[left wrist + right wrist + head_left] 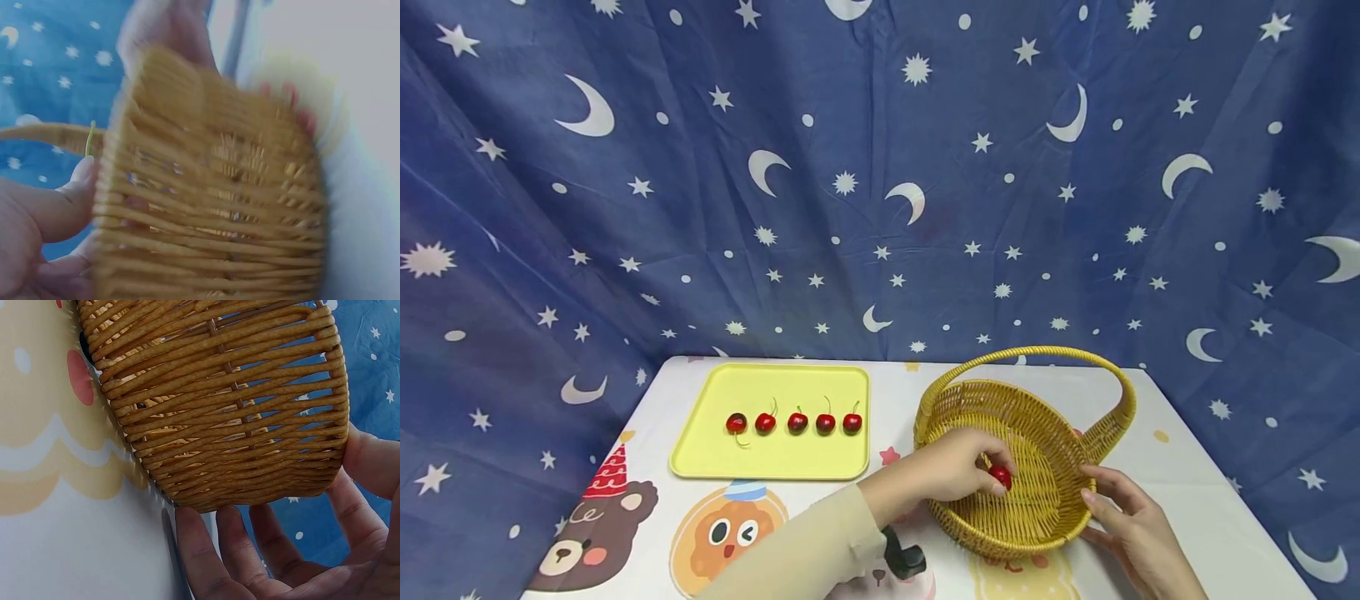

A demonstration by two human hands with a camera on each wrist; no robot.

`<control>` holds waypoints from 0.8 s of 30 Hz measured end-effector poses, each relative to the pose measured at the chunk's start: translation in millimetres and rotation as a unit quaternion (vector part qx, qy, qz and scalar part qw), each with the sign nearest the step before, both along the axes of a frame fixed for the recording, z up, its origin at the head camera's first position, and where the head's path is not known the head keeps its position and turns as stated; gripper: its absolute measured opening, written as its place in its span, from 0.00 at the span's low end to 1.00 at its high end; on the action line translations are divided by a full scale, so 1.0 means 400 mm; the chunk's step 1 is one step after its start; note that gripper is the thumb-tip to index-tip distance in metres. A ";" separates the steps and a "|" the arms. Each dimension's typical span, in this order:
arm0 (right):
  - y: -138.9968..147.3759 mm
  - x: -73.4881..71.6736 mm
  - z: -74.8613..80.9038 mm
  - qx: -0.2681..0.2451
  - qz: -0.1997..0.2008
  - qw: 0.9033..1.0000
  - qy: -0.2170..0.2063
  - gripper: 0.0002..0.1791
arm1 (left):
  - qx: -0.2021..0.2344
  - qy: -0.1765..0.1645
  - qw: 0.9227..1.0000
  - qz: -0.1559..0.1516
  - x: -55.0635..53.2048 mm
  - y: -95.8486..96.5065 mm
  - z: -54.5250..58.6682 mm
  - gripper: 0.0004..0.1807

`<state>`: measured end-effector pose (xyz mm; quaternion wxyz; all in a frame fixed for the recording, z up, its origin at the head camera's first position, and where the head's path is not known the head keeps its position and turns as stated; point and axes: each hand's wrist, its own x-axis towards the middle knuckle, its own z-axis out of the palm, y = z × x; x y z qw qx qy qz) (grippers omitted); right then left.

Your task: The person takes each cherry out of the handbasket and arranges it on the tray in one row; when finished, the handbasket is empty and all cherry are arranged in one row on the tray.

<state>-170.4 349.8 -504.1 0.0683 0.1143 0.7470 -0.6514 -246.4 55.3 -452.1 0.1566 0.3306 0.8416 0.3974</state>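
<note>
My left hand (pixel 955 467) reaches over the near left rim of a woven wicker basket (pixel 1045 500) and pinches a red cherry (pixel 1002 476) inside it. In the left wrist view, a green stem (pixel 90 139) sticks up by the thumb, while the basket wall hides the fruit. At the basket's right side, my right hand (pixel 1138 525) holds the rim. The right wrist view shows its thumb at the rim and its fingertips (pixel 189 520) against the outer wall. The basket stands on the table, its arched handle (pixel 1030 352) raised.
Left of the basket lies a yellow tray (pixel 767 467) with several cherries (pixel 797 423) in a row. A white cloth with cartoon prints covers the table (pixel 1180 467). Behind hangs a blue curtain (pixel 850 217) with moons and stars.
</note>
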 end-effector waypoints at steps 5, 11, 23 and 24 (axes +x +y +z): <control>-0.003 -0.001 0.003 0.003 -0.004 1.000 0.001 0.25 | 0.094 -0.072 0.993 -0.002 0.059 -0.118 0.018 0.12; -0.006 -0.002 0.005 -0.002 -0.008 1.000 -0.001 0.24 | 0.141 -0.096 0.985 0.033 0.092 -0.295 0.017 0.16; -0.006 -0.001 0.005 -0.003 -0.013 1.000 -0.012 0.23 | 0.045 0.013 0.954 0.295 0.056 -0.705 0.008 0.19; -0.005 -0.001 0.004 -0.004 -0.013 1.000 -0.012 0.23 | 0.022 0.032 0.949 0.314 0.047 -0.732 0.003 0.19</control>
